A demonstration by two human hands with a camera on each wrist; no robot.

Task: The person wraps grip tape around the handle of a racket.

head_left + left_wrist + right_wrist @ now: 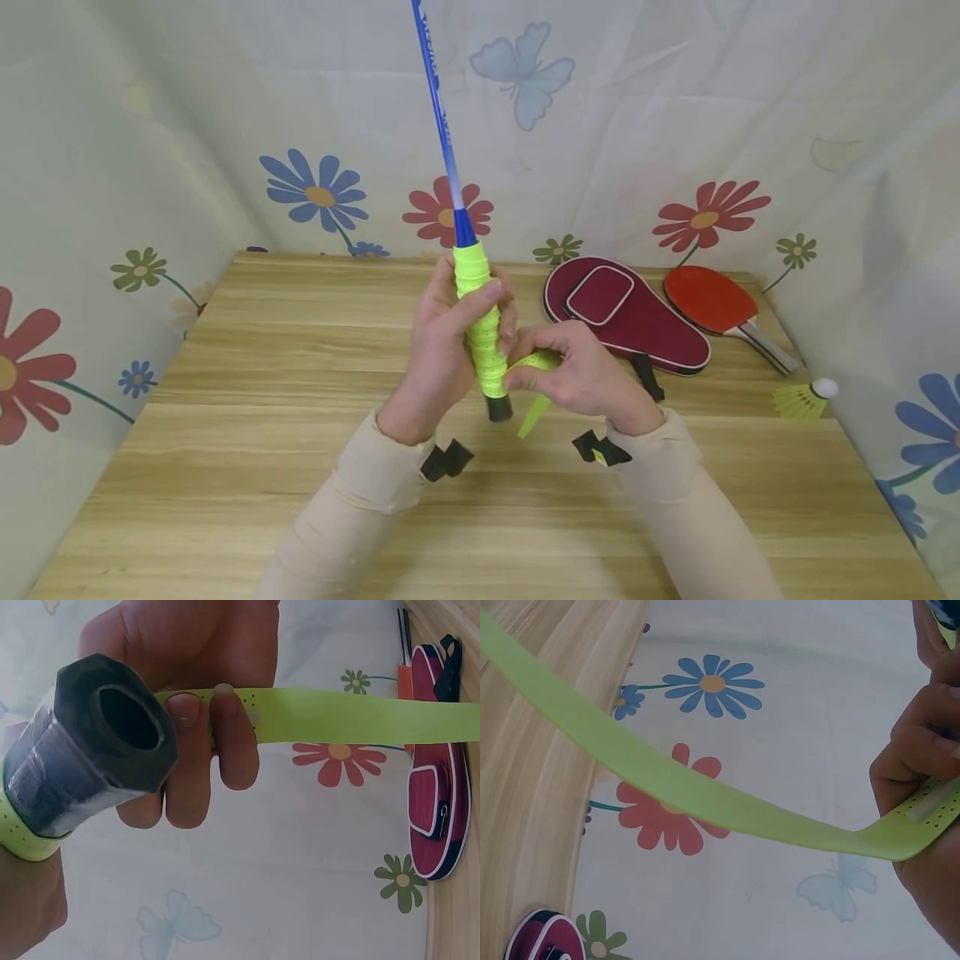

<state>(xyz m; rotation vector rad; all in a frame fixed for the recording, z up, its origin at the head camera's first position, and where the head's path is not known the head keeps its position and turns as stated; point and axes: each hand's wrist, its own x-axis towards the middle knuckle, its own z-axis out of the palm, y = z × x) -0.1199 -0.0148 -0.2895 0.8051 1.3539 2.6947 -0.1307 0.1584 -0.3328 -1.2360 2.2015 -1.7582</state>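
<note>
My left hand point(438, 358) grips the handle of a badminton racket point(444, 137), thumb across the front. The racket stands tilted, its blue shaft running up out of the head view. Neon yellow-green perforated overgrip tape point(489, 362) winds round the handle in overlapping turns. The black butt end point(112, 724) is bare below the wrap. Close beside the lower handle, my right hand point(581, 375) pinches the tape between thumb and fingers. Past those fingers, the loose tape point(667, 791) trails away in a long strip.
On the wooden table point(285, 500), a maroon paddle case point(660, 329) lies at the back right. Next to it are a red table tennis paddle point(711, 298) and a yellow shuttlecock point(802, 402). A flower-printed curtain point(615, 158) hangs behind and at both sides.
</note>
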